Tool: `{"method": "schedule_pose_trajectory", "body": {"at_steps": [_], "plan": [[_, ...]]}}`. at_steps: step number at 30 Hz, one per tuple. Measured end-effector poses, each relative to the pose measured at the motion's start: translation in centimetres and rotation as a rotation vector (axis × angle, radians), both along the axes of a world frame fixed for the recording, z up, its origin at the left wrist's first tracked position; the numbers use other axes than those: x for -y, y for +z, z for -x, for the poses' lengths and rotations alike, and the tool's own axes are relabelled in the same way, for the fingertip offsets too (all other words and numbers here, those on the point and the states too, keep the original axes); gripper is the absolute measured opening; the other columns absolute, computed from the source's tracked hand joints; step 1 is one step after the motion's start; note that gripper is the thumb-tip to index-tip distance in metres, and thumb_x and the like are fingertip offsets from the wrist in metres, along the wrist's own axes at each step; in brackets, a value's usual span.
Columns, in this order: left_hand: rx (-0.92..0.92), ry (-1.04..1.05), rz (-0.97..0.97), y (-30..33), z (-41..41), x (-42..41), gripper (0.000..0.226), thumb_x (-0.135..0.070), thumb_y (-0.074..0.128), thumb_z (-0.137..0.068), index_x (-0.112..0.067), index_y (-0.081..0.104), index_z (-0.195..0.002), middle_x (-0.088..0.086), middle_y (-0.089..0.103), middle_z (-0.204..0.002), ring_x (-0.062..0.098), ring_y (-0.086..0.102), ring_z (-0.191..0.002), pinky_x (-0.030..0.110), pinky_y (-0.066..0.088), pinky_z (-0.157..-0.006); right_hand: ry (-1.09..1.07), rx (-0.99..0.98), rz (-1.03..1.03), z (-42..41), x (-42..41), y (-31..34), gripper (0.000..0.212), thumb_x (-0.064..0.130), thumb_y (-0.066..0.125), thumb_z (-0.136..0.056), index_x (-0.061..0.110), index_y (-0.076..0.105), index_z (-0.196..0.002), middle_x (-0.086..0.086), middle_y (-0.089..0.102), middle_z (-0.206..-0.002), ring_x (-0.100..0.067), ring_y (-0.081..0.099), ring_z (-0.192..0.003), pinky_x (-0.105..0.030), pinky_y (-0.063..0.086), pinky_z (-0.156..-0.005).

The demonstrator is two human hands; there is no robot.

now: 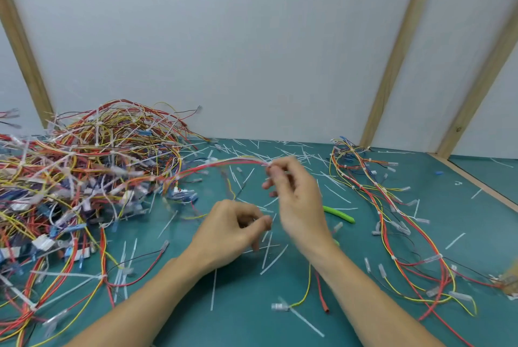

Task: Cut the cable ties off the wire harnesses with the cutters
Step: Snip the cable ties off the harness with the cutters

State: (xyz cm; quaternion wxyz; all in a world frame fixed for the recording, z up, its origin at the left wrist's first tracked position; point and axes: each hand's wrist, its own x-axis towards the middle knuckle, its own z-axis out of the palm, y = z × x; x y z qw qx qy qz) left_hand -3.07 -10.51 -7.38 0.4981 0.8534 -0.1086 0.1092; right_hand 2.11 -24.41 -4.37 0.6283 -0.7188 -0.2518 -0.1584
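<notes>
Centrally, right hand point(297, 195) pinches a red-yellow wire harness point(224, 165) leading from the left-frame pile point(84, 172), left hand point(229, 230) loosely curled with nothing visible in it, green-handled cutters point(340, 215) lying on the tabletop point(437, 206) behind the right hand.

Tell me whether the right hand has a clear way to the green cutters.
Probably yes: the cutters lie right beside the right hand, nothing on them. But its grip is pinching a harness and must let go first.

Both bare forearms reach forward; the right hand point(294, 192) is raised, fingers pinched, the left hand point(229, 230) loosely curled below.
</notes>
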Motion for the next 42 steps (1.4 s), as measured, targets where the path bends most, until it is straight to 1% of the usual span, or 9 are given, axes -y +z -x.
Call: {"method": "schedule_pose_trajectory", "body": {"at_steps": [3, 11, 16, 19, 26, 29, 33, 37, 42], "plan": [[0.106, 0.15, 0.153, 0.5, -0.1, -0.5, 0.032, -0.033, 0.062, -0.092, -0.017, 0.071, -0.065, 0.002, 0.064, -0.048, 0.002, 0.042, -0.039, 0.013, 0.031, -0.044, -0.17, -0.034, -0.237, -1.1, 1.3, 0.8, 0.023, 0.016, 0.046, -0.109, 0.028, 0.056, -0.091, 0.009, 0.06, -0.081, -0.016, 0.048, -0.062, -0.035, 0.039, -0.055], [0.182, 0.642, 0.615, 1.2, -1.5, -3.2, 0.035, -0.027, 0.061, -0.099, -0.016, 0.056, -0.066, -0.002, 0.051, -0.05, 0.013, 0.039, -0.041, 0.025, 0.031, -0.048, -0.509, 0.021, -0.421, -2.5, 3.0, 1.5, 0.02, 0.021, 0.035, -0.105, 0.026, 0.049, -0.091, -0.001, 0.052, -0.087, -0.021, 0.045, -0.079, -0.043, 0.038, -0.074], [0.26, 0.502, 0.887, 2.4, -1.6, -4.2, 0.018, -0.015, 0.053, -0.094, -0.023, 0.067, -0.102, 0.0, 0.062, -0.062, 0.012, 0.041, -0.037, 0.018, 0.025, -0.04, -0.416, 0.225, -0.042, -1.8, 3.0, 0.4, 0.016, 0.024, 0.043, -0.104, 0.021, 0.053, -0.092, 0.009, 0.053, -0.072, -0.009, 0.048, -0.066, -0.034, 0.041, -0.063], [0.213, 0.573, 0.905, 2.5, -1.8, -4.4, 0.033, -0.039, 0.047, -0.101, -0.022, 0.075, -0.096, -0.002, 0.059, -0.057, 0.009, 0.04, -0.04, 0.018, 0.027, -0.039, -0.327, 0.307, 0.311, -1.2, 2.4, -0.2, 0.014, 0.031, 0.051, -0.101, 0.025, 0.055, -0.089, 0.007, 0.053, -0.064, -0.014, 0.051, -0.06, -0.041, 0.043, -0.059], [0.35, 0.913, 0.628, 2.4, -1.9, -8.8, 0.029, -0.04, 0.05, -0.1, -0.029, 0.077, -0.096, 0.011, 0.056, -0.071, 0.01, 0.046, -0.068, 0.031, 0.036, -0.072, -0.548, 0.345, -0.033, -2.0, 3.9, 1.3, 0.017, 0.023, 0.046, -0.103, 0.015, 0.057, -0.093, 0.016, 0.053, -0.068, -0.008, 0.048, -0.063, -0.035, 0.038, -0.06], [0.401, 0.835, 0.654, 2.5, -2.1, -8.3, 0.028, -0.04, 0.054, -0.099, -0.027, 0.076, -0.09, -0.002, 0.056, -0.053, 0.004, 0.04, -0.053, 0.029, 0.033, -0.061, -0.561, 0.316, 0.058, -1.9, 3.7, 0.9, 0.014, 0.015, 0.048, -0.104, 0.013, 0.058, -0.095, 0.013, 0.055, -0.076, -0.013, 0.049, -0.069, -0.035, 0.037, -0.064], [0.466, 0.727, 1.088, 4.0, -1.6, -8.2, 0.041, -0.053, 0.045, -0.099, -0.014, 0.055, -0.108, -0.003, 0.058, -0.057, 0.011, 0.045, -0.04, 0.02, 0.033, -0.038, -0.61, 0.016, -0.194, -3.4, 3.9, 1.0, 0.017, 0.017, 0.04, -0.109, 0.015, 0.054, -0.101, 0.004, 0.059, -0.089, -0.017, 0.05, -0.078, -0.033, 0.036, -0.072], [0.323, 0.417, 0.555, 3.5, -0.8, -5.6, 0.056, -0.063, 0.05, -0.08, -0.015, 0.062, -0.107, -0.001, 0.066, -0.081, 0.01, 0.058, -0.061, 0.023, 0.041, -0.05, -0.671, -0.282, -0.393, -5.5, 5.8, 0.4, 0.019, 0.017, 0.036, -0.106, 0.015, 0.055, -0.101, 0.006, 0.053, -0.084, -0.013, 0.045, -0.072, -0.033, 0.033, -0.066], [0.099, 0.021, -0.342, 0.3, -0.4, -2.3, 0.052, -0.06, 0.059, -0.08, -0.034, 0.063, -0.125, -0.022, 0.064, -0.12, -0.004, 0.056, -0.111, 0.025, 0.042, -0.102, -0.588, -0.288, -0.283, -5.6, 5.2, -0.4, 0.019, 0.012, 0.041, -0.103, 0.012, 0.06, -0.097, 0.007, 0.052, -0.075, 0.004, 0.046, -0.055, -0.014, 0.033, -0.049]]}}
